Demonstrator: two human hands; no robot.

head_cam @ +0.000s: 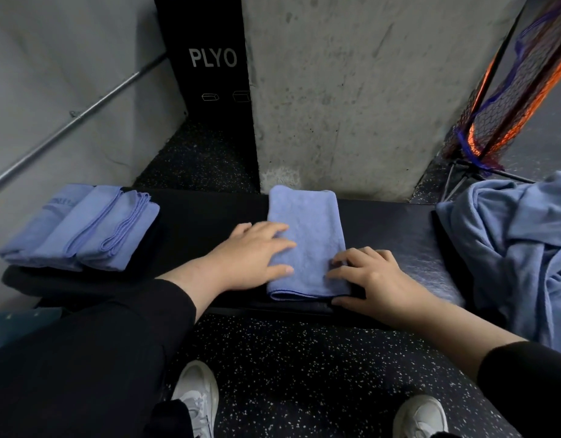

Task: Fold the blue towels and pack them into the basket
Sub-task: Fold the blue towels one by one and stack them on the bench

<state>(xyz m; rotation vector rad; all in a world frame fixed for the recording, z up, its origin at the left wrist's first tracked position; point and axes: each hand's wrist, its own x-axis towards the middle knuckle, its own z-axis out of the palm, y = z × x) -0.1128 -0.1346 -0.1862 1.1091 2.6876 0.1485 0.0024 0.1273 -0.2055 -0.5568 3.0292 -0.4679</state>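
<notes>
— Head view. Two hands over one folded towel [306,238], lying flat on a black bench [399,229].

— Grip?

— Left hand [254,254] flat, fingers straight and spread, pressing on that towel's left edge. Right hand [370,279] with fingers bent, tips on the towel's near right corner, thumb along the bench edge below it. Cannot tell whether pinching cloth or only pressing.

— Other towels?

— Left of the left hand, well apart: a stack of folded towels [80,229] at the bench's end, about three side by side, exact count hard to tell. Right of the right hand: a loose heap of blue cloth [519,245], crumpled, count impossible.

— Basket?

— Not made out. Beyond the heap, only an orange and purple net [519,90] on a dark frame.

— Anything else?

— Two white shoes [197,403] below the hands on speckled floor [304,368]. One black box [209,58] marked PLYO past the towel, beside a concrete pillar [352,90].
</notes>
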